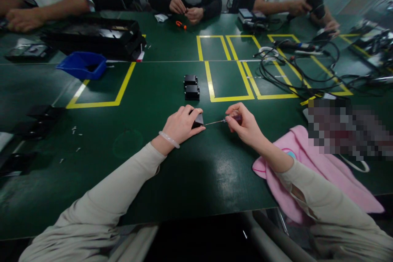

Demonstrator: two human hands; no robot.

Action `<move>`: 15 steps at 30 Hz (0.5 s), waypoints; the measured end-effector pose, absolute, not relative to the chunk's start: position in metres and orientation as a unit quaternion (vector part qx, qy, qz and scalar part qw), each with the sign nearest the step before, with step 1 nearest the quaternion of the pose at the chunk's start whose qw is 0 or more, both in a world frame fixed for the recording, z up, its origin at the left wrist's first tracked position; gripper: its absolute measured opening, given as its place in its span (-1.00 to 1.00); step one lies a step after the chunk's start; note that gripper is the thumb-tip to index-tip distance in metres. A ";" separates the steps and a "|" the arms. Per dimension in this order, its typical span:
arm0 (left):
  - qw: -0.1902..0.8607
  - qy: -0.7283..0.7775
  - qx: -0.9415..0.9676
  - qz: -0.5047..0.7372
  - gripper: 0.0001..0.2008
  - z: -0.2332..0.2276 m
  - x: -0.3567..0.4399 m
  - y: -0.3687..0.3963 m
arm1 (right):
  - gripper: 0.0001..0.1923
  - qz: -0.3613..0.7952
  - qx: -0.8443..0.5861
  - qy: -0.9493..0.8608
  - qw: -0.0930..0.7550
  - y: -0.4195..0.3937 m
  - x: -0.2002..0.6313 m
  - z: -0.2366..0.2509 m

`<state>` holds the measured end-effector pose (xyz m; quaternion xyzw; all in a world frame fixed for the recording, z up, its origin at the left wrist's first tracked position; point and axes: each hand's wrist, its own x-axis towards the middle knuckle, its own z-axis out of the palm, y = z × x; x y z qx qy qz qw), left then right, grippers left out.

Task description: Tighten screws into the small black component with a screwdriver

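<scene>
My left hand [181,123] is closed around a small black box-shaped part [198,120] on the green table, partly hidden by the fingers. In my right hand [242,123] is a screwdriver [236,119], gripped by its dark handle. Its thin shaft points left, and the tip is at the right side of the black part; whether it sits in a screw is too small to tell. Just beyond my left hand stand two similar black box-shaped parts [192,91], one behind the other.
Small screws [74,130] lie scattered at left. A blue scoop-shaped bin [84,65] and a long black tray [129,39] stand farther back. Black cables [294,67] sprawl at right, near a pink cloth [294,143]. Several people sit across the green table [159,82], one with orange-handled cutters [181,24] nearby.
</scene>
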<state>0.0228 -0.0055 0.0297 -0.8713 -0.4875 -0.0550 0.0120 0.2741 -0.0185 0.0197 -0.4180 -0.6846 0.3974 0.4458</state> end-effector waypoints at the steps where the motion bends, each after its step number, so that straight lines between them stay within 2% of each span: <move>1: 0.011 -0.488 -0.871 -0.055 -0.48 0.030 0.023 -0.006 | -0.87 0.399 -0.420 -0.683 0.445 -0.018 0.274 0.020; 11: 0.015 -0.488 -0.871 -0.055 -0.48 0.029 0.022 -0.006 | -0.88 0.378 -0.417 -0.699 0.441 -0.020 0.274 0.021; 15: 0.014 -0.488 -0.871 -0.057 -0.48 0.028 0.022 -0.005 | -0.87 0.407 -0.419 -0.687 0.433 -0.019 0.273 0.020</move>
